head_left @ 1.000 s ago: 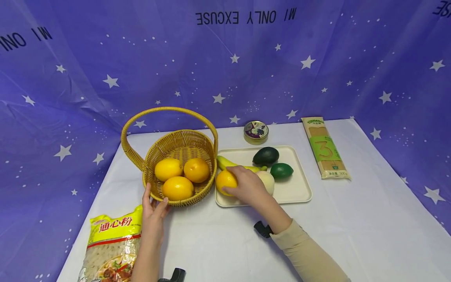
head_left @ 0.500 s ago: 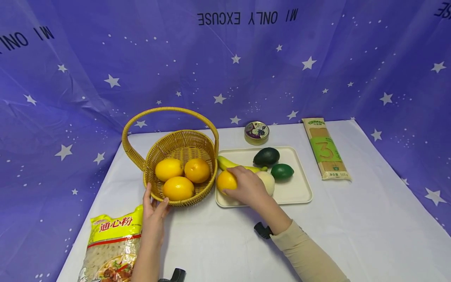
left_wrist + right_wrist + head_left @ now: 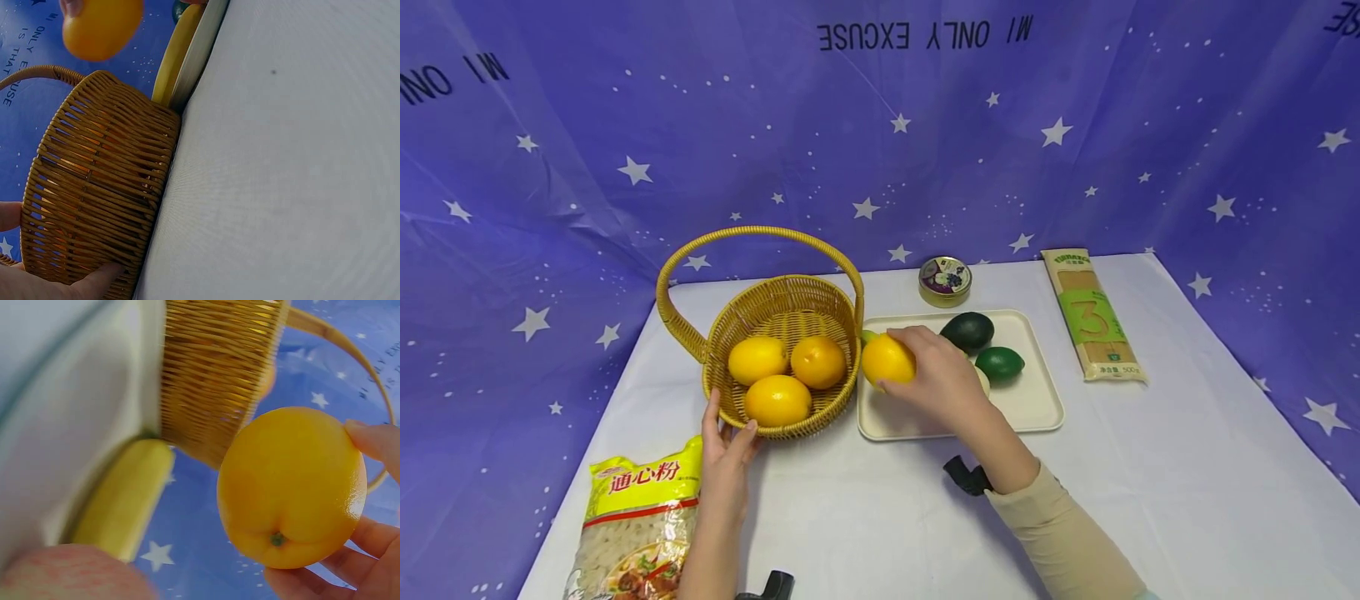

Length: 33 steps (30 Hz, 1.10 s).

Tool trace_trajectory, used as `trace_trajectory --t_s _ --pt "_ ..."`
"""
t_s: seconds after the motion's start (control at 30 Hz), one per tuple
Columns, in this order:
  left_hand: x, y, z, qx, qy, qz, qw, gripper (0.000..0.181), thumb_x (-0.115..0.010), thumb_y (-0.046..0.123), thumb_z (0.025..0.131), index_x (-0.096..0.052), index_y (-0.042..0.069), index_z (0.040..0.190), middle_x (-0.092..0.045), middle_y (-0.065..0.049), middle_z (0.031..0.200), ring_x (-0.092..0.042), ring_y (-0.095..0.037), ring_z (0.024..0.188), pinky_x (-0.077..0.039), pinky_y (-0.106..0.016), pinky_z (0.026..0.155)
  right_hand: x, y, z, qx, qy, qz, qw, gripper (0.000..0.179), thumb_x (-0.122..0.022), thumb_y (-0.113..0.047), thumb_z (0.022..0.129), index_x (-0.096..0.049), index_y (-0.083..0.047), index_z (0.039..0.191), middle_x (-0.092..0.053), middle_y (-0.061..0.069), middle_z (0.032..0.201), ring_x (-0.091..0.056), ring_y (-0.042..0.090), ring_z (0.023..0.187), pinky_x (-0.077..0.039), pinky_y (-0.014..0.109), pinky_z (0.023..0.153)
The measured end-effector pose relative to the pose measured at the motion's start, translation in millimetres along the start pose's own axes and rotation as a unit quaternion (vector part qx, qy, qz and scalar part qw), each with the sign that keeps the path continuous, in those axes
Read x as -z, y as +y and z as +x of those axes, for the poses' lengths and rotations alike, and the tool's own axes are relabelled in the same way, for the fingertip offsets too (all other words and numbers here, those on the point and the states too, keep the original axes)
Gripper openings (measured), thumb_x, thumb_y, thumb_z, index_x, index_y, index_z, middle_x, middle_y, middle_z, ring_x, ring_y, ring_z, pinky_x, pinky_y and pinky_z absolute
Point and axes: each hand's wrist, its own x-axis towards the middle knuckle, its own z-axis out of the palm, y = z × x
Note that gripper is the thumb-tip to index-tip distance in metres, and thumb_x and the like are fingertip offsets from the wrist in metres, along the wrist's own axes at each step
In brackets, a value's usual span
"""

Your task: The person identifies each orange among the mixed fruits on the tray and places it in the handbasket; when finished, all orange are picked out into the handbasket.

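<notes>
In the head view my right hand [image 3: 947, 379] grips an orange [image 3: 887, 362] above the left part of a cream tray [image 3: 1033, 408]. The right wrist view shows the thumb and fingers around the orange, its green stem spot visible. My left hand [image 3: 726, 454] touches the near left side of a wicker basket [image 3: 786, 304], fingers against its outer wall and thumb at the rim. Inside the basket lie two lemons [image 3: 778, 402] and another orange [image 3: 818, 362]. A banana [image 3: 178, 53] lies on the tray, mostly hidden by the right hand in the head view.
Also on the tray are an avocado [image 3: 967, 332], a green lime [image 3: 1000, 364] and a pale, red-streaked round fruit [image 3: 75, 575], partly covered. Behind it stands a round tin [image 3: 945, 281]. A noodle pack [image 3: 1093, 317] lies right; a yellow-topped pasta bag [image 3: 640, 517] lies front left.
My right hand has lifted the orange up off the tray, slightly away from me; it now covers more of the banana and pale fruit. The left hand and basket stay put.
</notes>
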Motion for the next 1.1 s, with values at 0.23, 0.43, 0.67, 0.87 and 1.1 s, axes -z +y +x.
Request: trace_trajectory --t_s 0.23,0.43,0.67,0.87,1.1 --pt "0.6 0.1 0.0 0.001 0.0 -0.002 1.0 0.074 -0.049 0.01 0.101 -0.003 0.029 0.156 -0.002 -0.012 0.159 -0.02 -0.024 0.141 -0.031 -0.041 0.108 17 -19 11.4 0.026 0.014 0.023 0.9993 0.064 -0.078 -0.043 0.077 -0.059 -0.015 0.131 -0.059 0.0 0.127 -0.057 0.02 0.111 -0.047 0.04 0.09" --pt "1.0 -0.4 -0.6 -0.012 -0.006 0.002 0.9999 0.075 -0.05 0.012 0.1 -0.003 0.028 0.156 0.001 -0.013 0.159 -0.017 -0.026 0.142 -0.03 -0.044 0.107 18 -34 25.1 0.047 0.028 0.057 0.9969 0.064 -0.078 -0.043 0.077 -0.058 -0.016 0.132 -0.059 -0.001 0.128 -0.057 0.018 0.11 -0.048 0.037 0.088" --pt "1.9 0.3 -0.6 -0.014 -0.008 -0.001 0.9999 0.075 -0.049 0.011 0.101 -0.001 0.028 0.156 0.004 -0.013 0.16 -0.012 -0.027 0.144 -0.027 -0.048 0.109 1 -47 48.1 0.057 0.013 0.095 0.9938 0.065 -0.077 -0.043 0.079 -0.056 -0.017 0.135 -0.057 -0.001 0.129 -0.055 0.016 0.112 -0.047 0.035 0.091" --pt "1.7 1.8 -0.4 -0.001 -0.008 -0.006 1.0 0.075 -0.048 0.01 0.101 -0.001 0.03 0.156 0.006 -0.008 0.16 -0.01 -0.023 0.144 -0.022 -0.05 0.111 -28 -52 72.6 0.099 0.013 0.092 0.9907 0.067 -0.076 -0.043 0.081 -0.053 -0.016 0.138 -0.054 0.0 0.135 -0.052 0.018 0.12 -0.045 0.036 0.094" --pt "1.2 0.8 -0.2 0.0 -0.005 -0.004 1.0 0.075 -0.048 0.009 0.101 -0.002 0.029 0.156 0.007 -0.007 0.16 -0.011 -0.023 0.144 -0.023 -0.049 0.111 -59 -58 98.4 0.09 0.005 0.096 0.9913 0.067 -0.072 -0.044 0.083 -0.051 -0.016 0.139 -0.052 0.0 0.137 -0.051 0.016 0.12 -0.045 0.034 0.094"
